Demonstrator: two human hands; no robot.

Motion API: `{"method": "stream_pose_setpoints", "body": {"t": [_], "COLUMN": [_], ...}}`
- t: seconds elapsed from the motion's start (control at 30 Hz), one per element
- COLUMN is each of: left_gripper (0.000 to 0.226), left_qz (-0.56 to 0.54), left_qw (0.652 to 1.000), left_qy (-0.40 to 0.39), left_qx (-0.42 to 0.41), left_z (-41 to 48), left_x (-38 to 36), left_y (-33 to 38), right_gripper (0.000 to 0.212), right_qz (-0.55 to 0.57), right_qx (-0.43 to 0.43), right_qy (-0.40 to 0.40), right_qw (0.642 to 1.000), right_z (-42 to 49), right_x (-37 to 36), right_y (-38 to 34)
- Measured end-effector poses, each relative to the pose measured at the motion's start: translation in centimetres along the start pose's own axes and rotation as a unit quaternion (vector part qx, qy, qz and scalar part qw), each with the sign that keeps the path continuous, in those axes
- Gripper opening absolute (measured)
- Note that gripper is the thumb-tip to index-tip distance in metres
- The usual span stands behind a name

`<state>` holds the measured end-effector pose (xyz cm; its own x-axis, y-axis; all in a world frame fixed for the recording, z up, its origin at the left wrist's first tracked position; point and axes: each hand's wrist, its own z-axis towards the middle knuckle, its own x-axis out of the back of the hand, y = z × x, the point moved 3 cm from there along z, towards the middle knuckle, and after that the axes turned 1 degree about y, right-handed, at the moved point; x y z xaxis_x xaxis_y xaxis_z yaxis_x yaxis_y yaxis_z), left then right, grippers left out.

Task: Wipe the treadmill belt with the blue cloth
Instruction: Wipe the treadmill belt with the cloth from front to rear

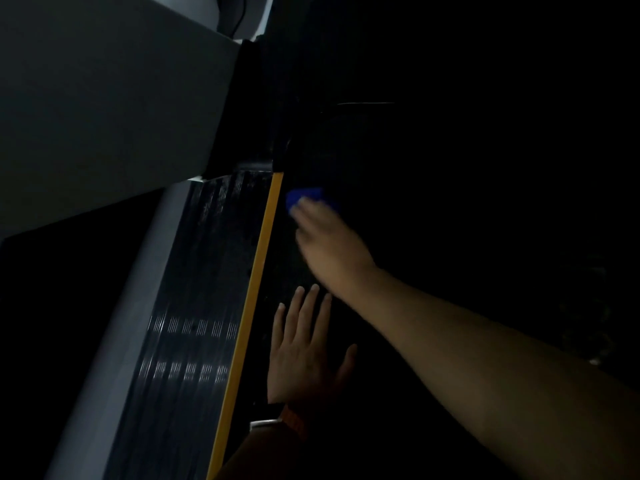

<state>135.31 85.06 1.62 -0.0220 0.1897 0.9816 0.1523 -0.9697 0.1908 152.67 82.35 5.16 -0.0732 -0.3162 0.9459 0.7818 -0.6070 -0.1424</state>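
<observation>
Pressing blue cloth [304,195] on dark treadmill belt [277,282], right hand [329,244] blurred, grip unclear, left hand [304,362] flat, released.

Really dim in here, most of the right side is just black. Dark floor [52,323] at lower left, a big grey panel [104,98] slanting across the upper left, and a pale bit of wall [258,19] up top with a dark cord [241,15] hanging across it.

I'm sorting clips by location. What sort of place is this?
Likely a dim gym or workout room: a treadmill belt, its yellow stripe and ribbed side rail, the right hand on a blue cloth.
</observation>
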Motion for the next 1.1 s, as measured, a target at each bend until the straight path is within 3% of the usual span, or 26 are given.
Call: {"method": "stream_pose_setpoints", "body": {"t": [0.07,0.13,0.2,0.33,0.37,0.4,0.47,0.53,0.57,0.63,0.7,0.77,0.8,0.83,0.9,0.97,1.03,1.1], "left_gripper": [0.082,0.082,0.082,0.082,0.082,0.083,0.083,0.083,0.083,0.083,0.082,0.082,0.082,0.082,0.082,0.082,0.082,0.081], "left_qz": [-0.001,0.003,0.0,-0.001,0.0,0.002,0.006,0.004,0.005,0.01,0.006,0.005,0.005,0.005,0.007,0.005,0.004,0.009], "left_qw": [1.0,1.0,1.0,1.0,1.0,1.0,1.0,1.0,1.0,1.0,1.0,1.0,1.0,1.0,1.0,1.0,1.0,1.0], "left_qy": [0.003,0.003,0.004,0.012,0.01,0.009,0.01,0.011,0.012,0.011,0.012,0.012,0.012,0.012,0.009,0.008,0.011,0.011], "left_qx": [0.002,0.01,0.011,0.003,0.003,0.003,0.001,0.0,0.002,0.006,0.007,0.009,0.009,0.01,0.01,0.013,0.012,0.011], "left_z": [0.0,0.2,0.1,0.1,0.1,0.1,0.0,0.1,0.2,0.2,0.1,0.2,0.2,0.2,0.2,0.2,0.1,0.2], "left_x": [0.0,0.1,0.2,0.2,0.1,0.1,0.0,0.1,0.1,0.1,0.2,0.3,0.4,0.4,0.4,0.3,0.3,0.3], "left_y": [0.0,0.0,0.1,0.0,0.0,-0.1,-0.2,-0.1,-0.1,-0.1,0.1,0.1,0.1,0.1,0.1,0.1,0.1,0.2], "right_gripper": [0.046,0.057,0.053,0.03,0.032,0.035,0.036,0.034,0.033,0.033,0.047,0.06,0.061,0.059,0.042,0.029,0.034,0.045], "right_qz": [0.014,0.005,-0.02,0.04,0.036,0.036,0.054,0.026,0.035,0.136,0.268,0.307,0.26,0.166,0.0,0.032,0.083,0.045], "right_qx": [0.087,0.09,0.067,-0.155,-0.163,-0.108,0.102,0.173,0.128,-0.076,-0.252,-0.328,-0.339,-0.33,-0.269,-0.151,0.001,0.033], "right_qy": [-0.066,-0.052,-0.04,0.022,0.017,0.006,-0.055,-0.066,-0.041,0.014,0.004,-0.045,-0.069,-0.07,0.007,0.053,0.0,-0.044], "right_qw": [0.994,0.995,0.997,0.987,0.986,0.994,0.992,0.982,0.99,0.988,0.93,0.892,0.901,0.927,0.963,0.987,0.997,0.997], "right_z": [-0.6,0.4,1.8,2.4,1.7,1.0,-1.3,-1.1,-0.1,1.9,2.5,2.9,2.8,2.6,2.0,0.9,-1.4,-3.0], "right_x": [-0.8,-0.4,0.0,2.0,2.2,2.1,1.3,1.3,1.5,3.4,4.1,4.1,4.4,4.8,5.2,5.0,3.4,1.5], "right_y": [0.2,3.0,5.9,10.5,9.2,7.0,2.2,3.6,5.4,8.3,9.1,9.0,9.1,9.7,10.3,9.5,8.1,8.0]}}
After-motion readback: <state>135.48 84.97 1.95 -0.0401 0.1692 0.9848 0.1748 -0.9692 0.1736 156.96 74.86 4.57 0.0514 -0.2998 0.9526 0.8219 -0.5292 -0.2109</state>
